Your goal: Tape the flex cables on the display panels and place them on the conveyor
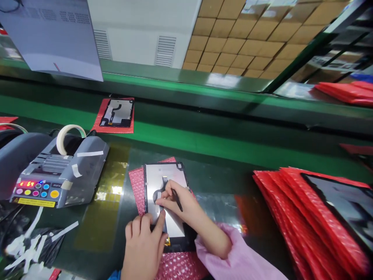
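Observation:
In front of me a tablet screen panel (177, 230) lies with its silvery back up on red bubble wrap (136, 182). A dark flex cable (156, 197) runs down the panel's middle. My left hand (145, 243) rests on the panel's lower left, fingers extended, the index fingertip on the cable. My right hand (177, 198) is closed round a slim black tool (177, 201), probably tweezers, which slants out between its fingers. Its thumb and fingertips touch the cable beside a small pale strip of tape (159, 195). The tool's tip cannot be made out.
A grey tape dispenser (87, 171) with a masking-tape roll (62, 140) stands at left, tape scraps (29, 247) before it. Another panel (118, 112) lies on a red sheet on the green ledge. Red bubble bags (294, 210) with a panel (344, 210) on top are stacked at right.

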Action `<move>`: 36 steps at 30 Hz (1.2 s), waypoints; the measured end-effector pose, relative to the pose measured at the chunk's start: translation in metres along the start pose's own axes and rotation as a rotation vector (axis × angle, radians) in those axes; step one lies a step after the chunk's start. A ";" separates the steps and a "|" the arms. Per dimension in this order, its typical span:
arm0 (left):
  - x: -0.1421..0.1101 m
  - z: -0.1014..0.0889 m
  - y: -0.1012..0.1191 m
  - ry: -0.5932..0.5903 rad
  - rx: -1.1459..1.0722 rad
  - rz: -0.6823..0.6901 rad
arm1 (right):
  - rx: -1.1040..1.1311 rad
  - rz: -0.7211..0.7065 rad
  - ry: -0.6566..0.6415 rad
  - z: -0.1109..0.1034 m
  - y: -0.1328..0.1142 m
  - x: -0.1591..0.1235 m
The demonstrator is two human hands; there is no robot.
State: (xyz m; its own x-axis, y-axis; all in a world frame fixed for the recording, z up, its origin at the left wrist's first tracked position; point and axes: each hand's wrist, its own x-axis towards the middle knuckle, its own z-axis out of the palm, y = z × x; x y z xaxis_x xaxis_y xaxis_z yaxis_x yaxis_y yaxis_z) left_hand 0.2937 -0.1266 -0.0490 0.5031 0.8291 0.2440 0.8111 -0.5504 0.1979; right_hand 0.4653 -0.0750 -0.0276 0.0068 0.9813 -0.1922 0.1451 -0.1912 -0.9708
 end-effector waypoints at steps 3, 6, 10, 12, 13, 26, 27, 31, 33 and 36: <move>0.000 -0.002 0.003 -0.004 -0.014 -0.019 | -0.078 -0.016 0.007 0.002 0.004 0.003; -0.002 0.000 0.000 0.011 0.002 0.011 | -0.165 -0.044 0.043 0.005 0.007 0.007; -0.003 0.004 -0.009 0.011 0.065 0.112 | -0.253 -0.018 0.089 0.009 0.005 0.017; -0.003 0.005 -0.012 0.026 0.102 0.179 | -0.295 0.009 0.144 0.006 0.003 0.022; -0.003 0.005 -0.013 0.033 0.116 0.199 | -0.322 0.015 0.198 0.003 0.001 0.023; -0.011 0.022 -0.017 0.051 0.146 0.297 | -0.328 0.242 0.434 -0.037 0.015 -0.019; -0.007 0.021 -0.016 0.051 0.104 0.278 | -0.297 0.185 0.437 -0.036 0.016 -0.013; 0.003 0.006 -0.026 -0.074 -0.373 0.123 | -0.209 -0.127 0.521 -0.054 0.008 0.027; 0.002 -0.008 -0.045 -0.126 -0.770 -0.095 | -0.197 -0.194 0.601 -0.078 -0.002 0.057; -0.004 -0.028 -0.087 0.098 -1.325 -0.537 | -0.186 -0.230 0.761 -0.125 -0.019 0.106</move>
State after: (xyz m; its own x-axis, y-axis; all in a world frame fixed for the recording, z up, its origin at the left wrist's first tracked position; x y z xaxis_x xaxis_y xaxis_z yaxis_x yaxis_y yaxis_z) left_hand 0.2125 -0.0850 -0.0404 0.1638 0.9823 -0.0904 -0.0057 0.0926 0.9957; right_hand 0.5867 0.0348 -0.0119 0.6172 0.7541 0.2245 0.3866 -0.0422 -0.9213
